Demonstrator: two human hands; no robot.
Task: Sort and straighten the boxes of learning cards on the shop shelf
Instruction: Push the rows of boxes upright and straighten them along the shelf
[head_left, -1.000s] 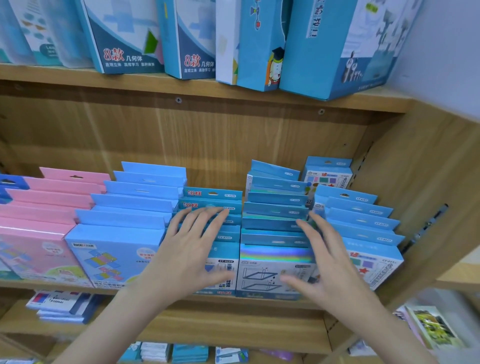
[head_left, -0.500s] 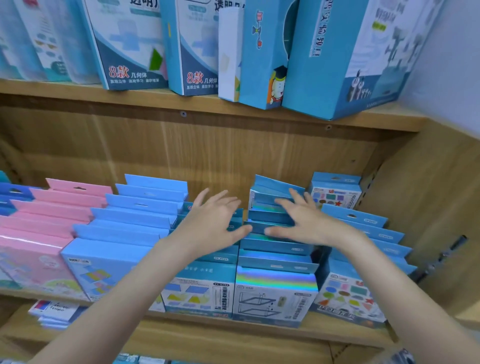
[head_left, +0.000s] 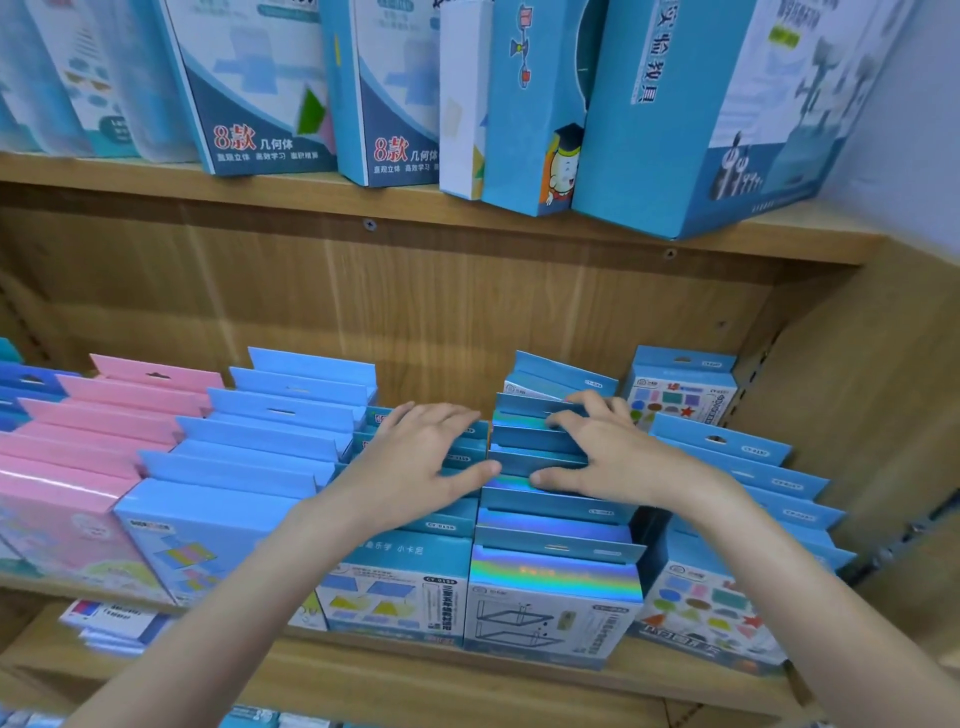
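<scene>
Both hands lie near the middle of the view, on the top flaps of card boxes standing in rows on the wooden shelf (head_left: 519, 675). The left hand (head_left: 415, 462) rests flat with fingers straight and spread over the row of blue boxes (head_left: 410, 577) whose front box shows yellow and blue shapes; its thumb points toward 3 o'clock. The right hand (head_left: 608, 457) lies just beside it at 3 o'clock, fingers stretched and slightly bent over the flaps of the holographic-topped boxes (head_left: 550, 597), its thumb toward 9 o'clock, tip close to the left thumb. Neither hand grips anything; both are wide and pressing on the flaps.

At 9 o'clock stand a row of light blue boxes (head_left: 234, 499) and, farther out, pink boxes (head_left: 67, 483). At 4 o'clock a row of boxes printed with coloured shapes (head_left: 711, 613) leans against the shelf's side. At 12 o'clock, on the upper shelf (head_left: 311, 192), stand tall blue boxes (head_left: 675, 119).
</scene>
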